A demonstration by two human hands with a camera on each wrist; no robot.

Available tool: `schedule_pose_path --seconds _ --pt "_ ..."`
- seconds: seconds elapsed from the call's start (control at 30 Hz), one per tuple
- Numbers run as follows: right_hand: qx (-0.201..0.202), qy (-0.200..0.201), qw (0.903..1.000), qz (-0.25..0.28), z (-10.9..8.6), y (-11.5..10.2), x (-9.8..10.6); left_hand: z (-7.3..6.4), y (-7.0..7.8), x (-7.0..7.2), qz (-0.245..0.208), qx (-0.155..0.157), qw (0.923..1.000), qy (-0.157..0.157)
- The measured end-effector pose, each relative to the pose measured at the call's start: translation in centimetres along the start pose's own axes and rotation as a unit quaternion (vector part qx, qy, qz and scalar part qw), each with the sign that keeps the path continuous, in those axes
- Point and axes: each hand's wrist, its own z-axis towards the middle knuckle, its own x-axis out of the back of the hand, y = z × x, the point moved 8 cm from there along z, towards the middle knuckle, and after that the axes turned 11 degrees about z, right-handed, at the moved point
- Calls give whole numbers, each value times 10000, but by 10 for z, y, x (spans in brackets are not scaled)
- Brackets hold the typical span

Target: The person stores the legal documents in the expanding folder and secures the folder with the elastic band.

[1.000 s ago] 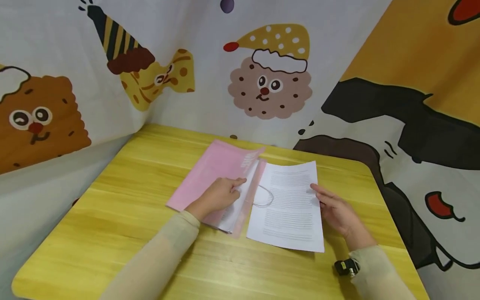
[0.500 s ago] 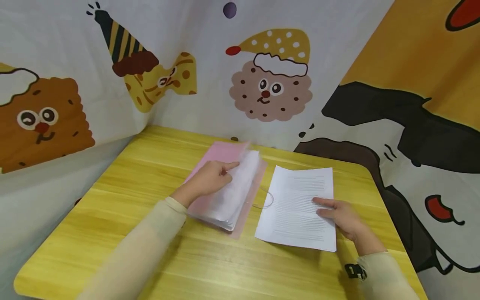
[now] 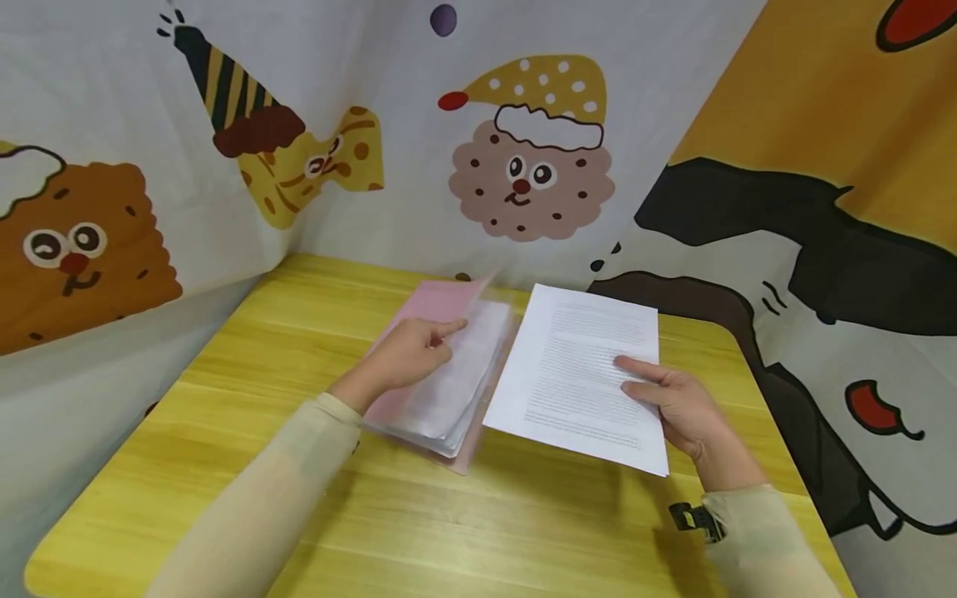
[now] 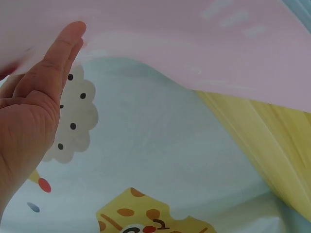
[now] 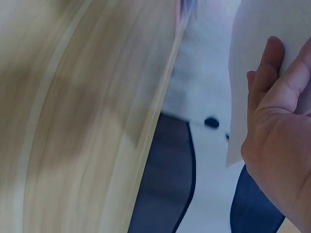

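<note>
A pink file folder lies on the table with its front cover tilted up and a stack of papers inside. My left hand is over the folder, index finger straight, thumb apart from it. In the left wrist view, the fingertips are right at the pink cover. My right hand grips the right edge of printed sheets of paper, beside the folder and raised over the table. The right wrist view shows fingers flat against the white paper.
The wooden table has a rounded front left corner. A cartoon-printed cloth hangs along its back and sides. A small black device is strapped at the right wrist.
The right hand has moved the printed sheets away from the folder and up, out of the thin cord loop that lay over them. The left hand has shifted left and slightly back.
</note>
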Motion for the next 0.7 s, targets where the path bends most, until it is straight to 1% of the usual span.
schedule_pose_path --seconds 0.17,0.37,0.53,0.7 --pt "-114 -200 9994 -266 10 6 -26 -1 1 -2 15 -98 9999 39" --pt "-170 -420 9981 -428 19 9 -45 -1 3 -4 6 -265 9996 98" --pt "-186 -407 9971 -609 29 9 -54 -1 4 -9 146 -365 9992 94" --pt "-129 -248 9975 -642 40 10 -54 0 9 -15 192 -509 9985 -8"
